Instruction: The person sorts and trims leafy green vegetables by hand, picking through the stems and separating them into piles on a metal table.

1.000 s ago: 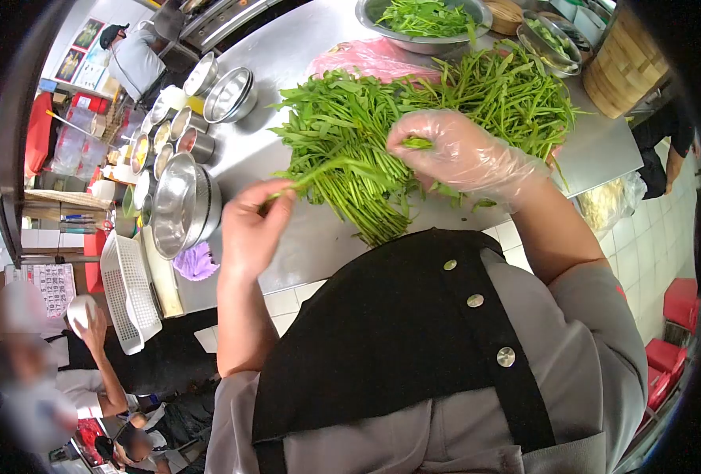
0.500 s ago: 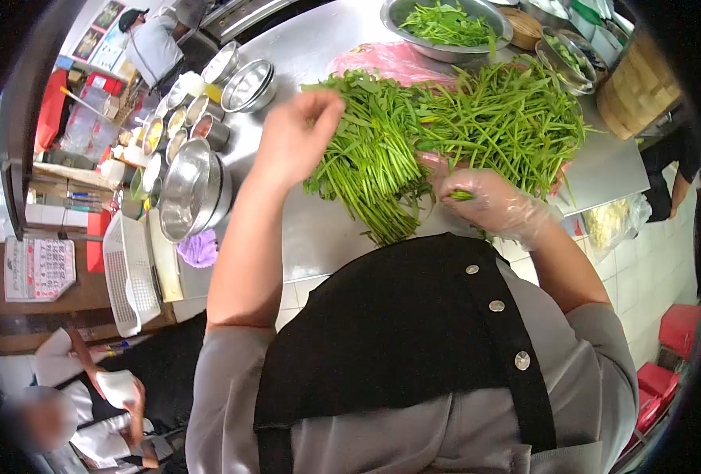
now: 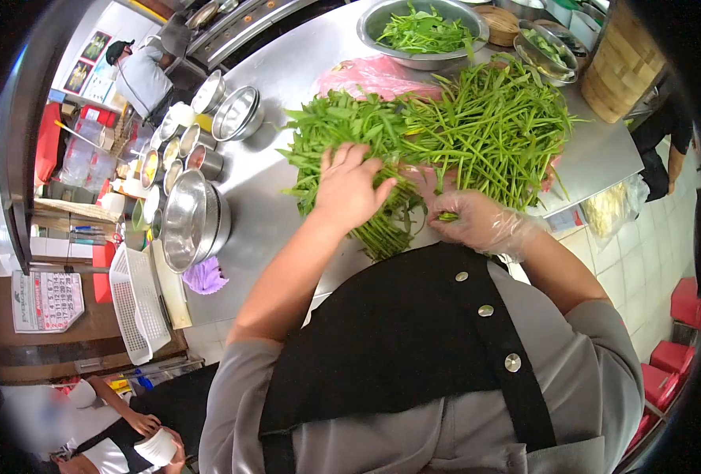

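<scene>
My bare left hand lies on the left bundle of water spinach, its fingers spread over the leaves and stems. In a clear plastic glove, my right hand is closed around a few water spinach stems, whose cut ends poke out near the thumb. Beside it a looser heap of water spinach spreads to the right. A pink plastic bag lies behind and partly under the greens. At the back a metal basin holds more leafy pieces.
The steel table carries several metal bowls on the left and a large bowl. A purple cloth and white plastic basket are near its left edge. A wooden block stands at right. Other people are nearby.
My left hand has come down from above the left bundle's leaves onto the bundle, its curled fingers now spread. My right hand stays closed on stems, slightly lower. The view has shifted a little.
</scene>
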Action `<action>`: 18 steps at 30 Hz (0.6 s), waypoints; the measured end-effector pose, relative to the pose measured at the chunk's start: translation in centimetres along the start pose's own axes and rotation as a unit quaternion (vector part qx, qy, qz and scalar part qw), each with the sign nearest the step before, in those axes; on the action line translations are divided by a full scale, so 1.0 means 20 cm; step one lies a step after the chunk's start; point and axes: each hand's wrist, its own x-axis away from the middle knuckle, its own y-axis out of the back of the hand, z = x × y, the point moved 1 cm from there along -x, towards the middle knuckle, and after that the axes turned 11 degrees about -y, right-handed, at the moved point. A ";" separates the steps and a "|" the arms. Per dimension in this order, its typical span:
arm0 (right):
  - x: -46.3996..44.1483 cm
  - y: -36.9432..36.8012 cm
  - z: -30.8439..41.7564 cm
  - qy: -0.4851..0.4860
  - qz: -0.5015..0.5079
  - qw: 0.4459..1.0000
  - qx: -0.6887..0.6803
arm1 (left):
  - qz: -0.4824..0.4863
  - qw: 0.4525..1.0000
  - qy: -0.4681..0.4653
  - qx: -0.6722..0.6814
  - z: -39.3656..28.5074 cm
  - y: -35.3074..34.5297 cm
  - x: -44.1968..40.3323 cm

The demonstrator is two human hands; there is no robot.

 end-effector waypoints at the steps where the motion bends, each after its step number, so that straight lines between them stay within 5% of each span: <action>1: 0.01 0.01 -0.02 -0.005 -0.005 1.000 -0.012 | 0.000 1.000 0.020 0.014 0.01 0.04 0.03; 6: 0.03 0.02 -0.11 -0.086 -0.003 0.995 -0.048 | -0.028 0.994 0.102 0.038 0.11 0.08 0.22; 9: 0.00 -0.01 -0.13 -0.064 0.003 0.997 -0.037 | -0.116 0.983 0.130 0.057 0.10 0.09 0.28; 16: -0.06 -0.02 -0.06 -0.028 0.027 0.999 -0.012 | -0.084 0.918 0.337 0.190 0.14 0.11 0.36; 18: -0.07 -0.03 -0.06 -0.015 0.031 0.999 -0.014 | -0.121 0.927 0.320 0.155 0.15 0.08 0.33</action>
